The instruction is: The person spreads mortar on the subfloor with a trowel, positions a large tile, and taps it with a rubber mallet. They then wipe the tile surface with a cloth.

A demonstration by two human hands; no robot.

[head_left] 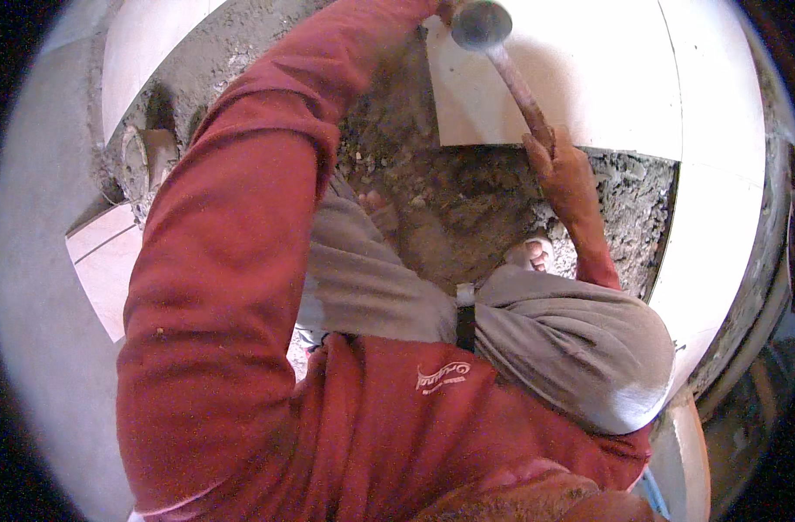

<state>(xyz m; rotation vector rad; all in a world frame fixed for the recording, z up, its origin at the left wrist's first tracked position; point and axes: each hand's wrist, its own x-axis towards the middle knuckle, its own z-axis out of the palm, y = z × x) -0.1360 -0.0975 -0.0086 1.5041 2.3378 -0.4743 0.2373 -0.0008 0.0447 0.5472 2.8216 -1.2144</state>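
Closest are a red long-sleeved top (363, 400) and grey-brown cloth trousers (571, 357). Beyond the bent legs, a bare foot (537, 252) rests on rough brown soil (467, 204); off to the left lies a pale rectangular tile piece with a dark line (109, 261). The right hand (564, 170) is wrapped around the wooden handle of a mallet with a round grey head (516, 85), which is over a large cream tile (624, 78). Farthest, the left hand (447, 12) is mostly cut off beside the mallet's head; I cannot tell its grip.
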